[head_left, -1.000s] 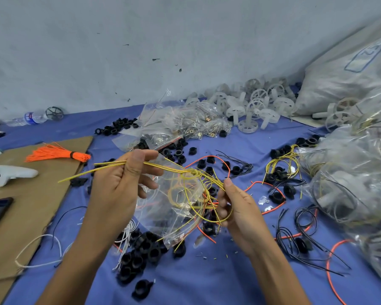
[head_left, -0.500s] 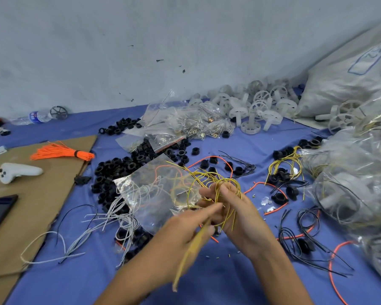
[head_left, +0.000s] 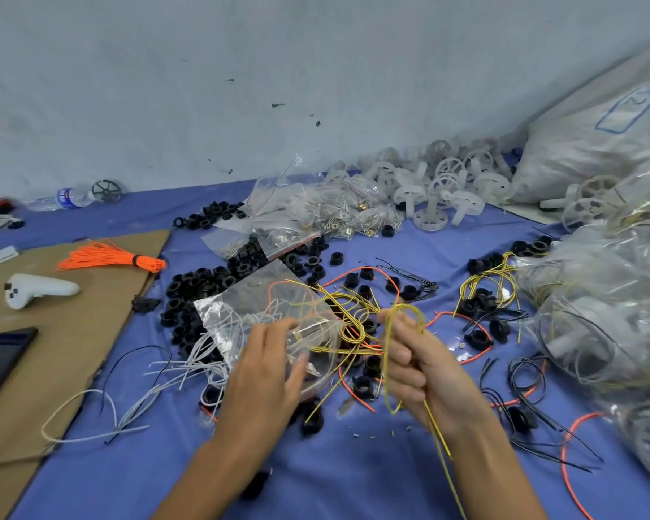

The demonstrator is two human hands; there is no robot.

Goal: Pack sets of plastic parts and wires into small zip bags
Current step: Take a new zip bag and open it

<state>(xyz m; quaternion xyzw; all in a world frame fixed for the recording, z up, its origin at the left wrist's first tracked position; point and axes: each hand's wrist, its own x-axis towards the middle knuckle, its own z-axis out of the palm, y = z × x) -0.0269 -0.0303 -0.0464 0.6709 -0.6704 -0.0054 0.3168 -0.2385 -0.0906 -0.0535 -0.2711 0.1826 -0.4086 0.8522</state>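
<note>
My right hand (head_left: 419,364) grips a folded bundle of yellow wires (head_left: 404,313); their loop sticks up above the fingers and the loose ends trail down past my wrist. My left hand (head_left: 269,364) lies with relaxed, spread fingers on a clear zip bag (head_left: 263,305) that holds white and yellow wires. More yellow wires (head_left: 348,324) spill from the bag's mouth between my hands. Black plastic rings (head_left: 199,287) lie heaped behind the bag, and white spoked wheels (head_left: 434,189) pile up by the wall.
A blue cloth (head_left: 334,474) covers the floor. Cardboard (head_left: 76,332) at left carries a white controller (head_left: 38,289), an orange wire bundle (head_left: 109,257) and a phone (head_left: 1,358). Packed clear bags (head_left: 608,313) crowd the right. Loose black, orange and white wires are scattered around.
My left hand has let go of the yellow wires and moved left onto the bag. My right hand now holds the folded bundle alone, lower and closer to me.
</note>
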